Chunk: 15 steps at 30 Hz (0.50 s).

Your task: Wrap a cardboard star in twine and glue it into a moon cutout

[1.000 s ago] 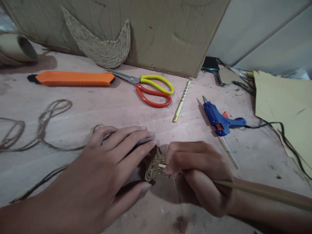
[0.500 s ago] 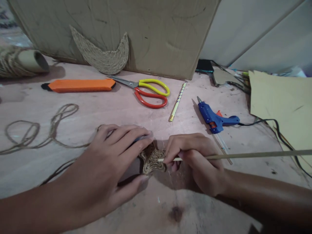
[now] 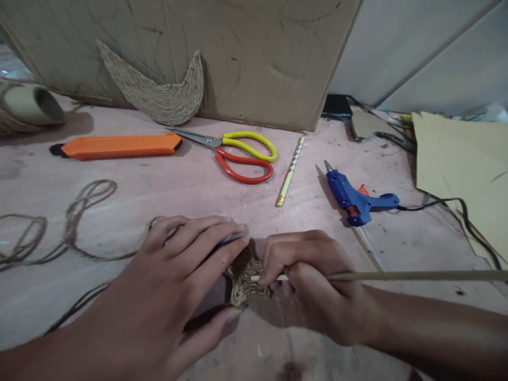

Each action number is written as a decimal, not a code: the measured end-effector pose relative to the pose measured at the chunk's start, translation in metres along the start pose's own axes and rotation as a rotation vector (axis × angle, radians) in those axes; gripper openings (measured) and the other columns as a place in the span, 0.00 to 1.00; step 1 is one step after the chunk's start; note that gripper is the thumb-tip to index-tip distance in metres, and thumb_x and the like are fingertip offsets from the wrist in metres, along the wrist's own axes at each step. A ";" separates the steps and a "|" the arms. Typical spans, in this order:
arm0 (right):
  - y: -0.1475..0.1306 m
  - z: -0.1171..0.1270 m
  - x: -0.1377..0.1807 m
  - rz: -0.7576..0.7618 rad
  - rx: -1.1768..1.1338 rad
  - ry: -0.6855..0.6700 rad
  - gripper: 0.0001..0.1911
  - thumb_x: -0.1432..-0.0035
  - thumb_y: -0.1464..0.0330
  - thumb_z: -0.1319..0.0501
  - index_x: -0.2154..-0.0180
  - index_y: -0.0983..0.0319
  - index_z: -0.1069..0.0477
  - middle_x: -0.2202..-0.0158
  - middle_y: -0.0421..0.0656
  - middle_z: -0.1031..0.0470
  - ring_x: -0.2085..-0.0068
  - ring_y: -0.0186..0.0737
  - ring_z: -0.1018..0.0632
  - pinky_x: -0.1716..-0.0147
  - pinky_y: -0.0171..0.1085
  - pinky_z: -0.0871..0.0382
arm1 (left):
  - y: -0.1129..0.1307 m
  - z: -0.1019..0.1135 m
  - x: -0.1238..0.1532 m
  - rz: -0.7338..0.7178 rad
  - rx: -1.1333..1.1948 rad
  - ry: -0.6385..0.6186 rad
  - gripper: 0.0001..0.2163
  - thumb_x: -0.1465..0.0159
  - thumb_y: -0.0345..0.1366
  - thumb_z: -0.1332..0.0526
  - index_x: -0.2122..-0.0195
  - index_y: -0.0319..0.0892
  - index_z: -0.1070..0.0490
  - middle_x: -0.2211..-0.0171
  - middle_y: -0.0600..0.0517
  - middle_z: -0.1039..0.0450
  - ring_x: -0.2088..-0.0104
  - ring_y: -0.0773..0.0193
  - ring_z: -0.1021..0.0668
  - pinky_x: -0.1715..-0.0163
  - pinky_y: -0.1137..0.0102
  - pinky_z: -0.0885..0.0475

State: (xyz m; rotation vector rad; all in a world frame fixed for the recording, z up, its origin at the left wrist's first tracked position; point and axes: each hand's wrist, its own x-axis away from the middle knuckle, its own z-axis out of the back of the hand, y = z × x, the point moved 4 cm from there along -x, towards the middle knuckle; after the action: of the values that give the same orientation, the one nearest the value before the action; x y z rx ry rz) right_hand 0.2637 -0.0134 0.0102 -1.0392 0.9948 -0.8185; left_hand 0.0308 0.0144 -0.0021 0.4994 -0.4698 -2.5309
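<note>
A small piece covered in coiled jute twine [image 3: 245, 283] lies on the pinkish table [image 3: 190, 185] between my hands. My left hand [image 3: 174, 286] lies flat over its left side, fingers stretched out and pressing it down. My right hand [image 3: 313, 283] is closed in a pinch round a long thin wooden stick [image 3: 397, 275], whose pale tip rests on the twine piece. Loose jute twine [image 3: 71, 227] runs in loops from under my left hand across the table to the left.
Behind my hands lie an orange utility knife [image 3: 115, 146], red-and-yellow scissors [image 3: 238, 153], a striped pencil [image 3: 289, 172] and a blue glue gun [image 3: 355, 196] with a black cord. A twine crescent [image 3: 159, 98] leans on a cardboard sheet [image 3: 257, 58]. A twine spool [image 3: 27, 106] sits far left, yellow paper [image 3: 464, 164] right.
The stick in my right hand has swung from low and angled to nearly level. Both hands stay on the twine piece; the view shifted slightly.
</note>
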 end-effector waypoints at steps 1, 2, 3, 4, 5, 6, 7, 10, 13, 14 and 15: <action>0.000 -0.001 0.000 -0.013 -0.001 0.004 0.15 0.27 0.78 0.44 0.65 0.58 0.25 0.72 0.35 0.25 0.70 0.32 0.24 0.68 0.33 0.31 | 0.000 0.001 -0.001 -0.002 -0.003 0.003 0.28 0.21 0.45 0.34 0.21 0.49 0.28 0.27 0.46 0.17 0.31 0.39 0.18 0.25 0.43 0.34; 0.000 -0.001 0.000 -0.015 -0.003 0.009 0.14 0.28 0.78 0.44 0.65 0.58 0.25 0.72 0.35 0.26 0.71 0.32 0.25 0.68 0.33 0.32 | 0.000 0.003 -0.002 -0.009 -0.013 0.003 0.27 0.21 0.44 0.34 0.22 0.48 0.28 0.28 0.45 0.17 0.31 0.40 0.18 0.25 0.44 0.34; 0.001 -0.002 0.000 -0.010 -0.002 0.013 0.14 0.28 0.77 0.44 0.65 0.58 0.26 0.72 0.34 0.26 0.71 0.32 0.26 0.68 0.33 0.32 | 0.001 0.004 -0.003 -0.021 -0.030 0.003 0.27 0.21 0.44 0.33 0.23 0.47 0.27 0.28 0.45 0.16 0.32 0.40 0.17 0.26 0.45 0.33; 0.001 -0.002 0.000 -0.003 0.000 0.017 0.14 0.28 0.77 0.44 0.65 0.58 0.26 0.72 0.34 0.27 0.71 0.32 0.26 0.68 0.33 0.32 | 0.002 0.006 -0.005 -0.036 -0.051 0.002 0.26 0.21 0.44 0.33 0.24 0.46 0.26 0.29 0.45 0.16 0.32 0.41 0.17 0.27 0.47 0.33; 0.001 -0.003 0.000 0.008 0.002 0.023 0.14 0.28 0.77 0.44 0.65 0.58 0.26 0.72 0.34 0.27 0.71 0.31 0.27 0.67 0.33 0.32 | 0.004 0.008 -0.006 -0.052 -0.069 0.000 0.25 0.21 0.44 0.33 0.25 0.45 0.25 0.30 0.45 0.15 0.33 0.42 0.17 0.28 0.48 0.33; 0.001 -0.003 -0.001 0.015 -0.001 0.025 0.14 0.28 0.77 0.44 0.65 0.58 0.26 0.72 0.34 0.27 0.71 0.31 0.27 0.67 0.33 0.31 | 0.005 0.009 -0.008 -0.060 -0.083 0.005 0.24 0.21 0.43 0.33 0.26 0.43 0.24 0.30 0.45 0.15 0.34 0.43 0.17 0.29 0.49 0.34; 0.001 -0.003 -0.001 0.014 -0.014 0.017 0.14 0.28 0.77 0.44 0.65 0.59 0.26 0.72 0.34 0.27 0.70 0.31 0.26 0.66 0.33 0.31 | 0.006 0.009 -0.008 -0.066 -0.089 0.009 0.24 0.21 0.42 0.34 0.27 0.42 0.24 0.31 0.45 0.15 0.34 0.44 0.17 0.29 0.50 0.35; 0.001 0.000 -0.001 -0.006 -0.129 0.009 0.15 0.27 0.76 0.43 0.65 0.60 0.22 0.71 0.36 0.24 0.69 0.33 0.24 0.66 0.33 0.28 | 0.008 0.007 -0.007 -0.053 -0.082 0.022 0.23 0.21 0.37 0.37 0.27 0.41 0.24 0.29 0.46 0.15 0.32 0.47 0.18 0.26 0.52 0.37; -0.002 0.006 0.003 -0.075 -0.207 0.057 0.18 0.23 0.75 0.45 0.64 0.61 0.19 0.71 0.39 0.22 0.70 0.34 0.21 0.68 0.33 0.27 | 0.008 0.003 -0.002 -0.041 -0.072 0.036 0.25 0.20 0.34 0.39 0.23 0.42 0.27 0.26 0.46 0.17 0.29 0.46 0.18 0.23 0.51 0.34; -0.003 0.007 0.005 -0.105 -0.192 0.063 0.18 0.21 0.74 0.45 0.62 0.60 0.19 0.70 0.39 0.21 0.70 0.34 0.21 0.68 0.33 0.27 | 0.007 0.003 0.000 -0.036 -0.053 0.054 0.26 0.18 0.33 0.40 0.21 0.42 0.28 0.25 0.47 0.17 0.28 0.47 0.18 0.23 0.52 0.32; -0.004 0.007 0.008 -0.136 -0.170 0.062 0.17 0.19 0.74 0.44 0.59 0.60 0.19 0.69 0.39 0.21 0.70 0.34 0.21 0.70 0.32 0.27 | 0.006 0.003 0.001 -0.030 -0.023 0.061 0.26 0.16 0.33 0.42 0.19 0.43 0.30 0.24 0.47 0.18 0.27 0.49 0.18 0.22 0.54 0.32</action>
State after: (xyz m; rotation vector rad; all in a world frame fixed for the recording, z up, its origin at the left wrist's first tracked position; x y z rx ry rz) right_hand 0.2721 -0.0197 0.0136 -1.2440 1.0689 -0.8938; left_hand 0.0308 0.0093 0.0033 0.5779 -0.4136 -2.5385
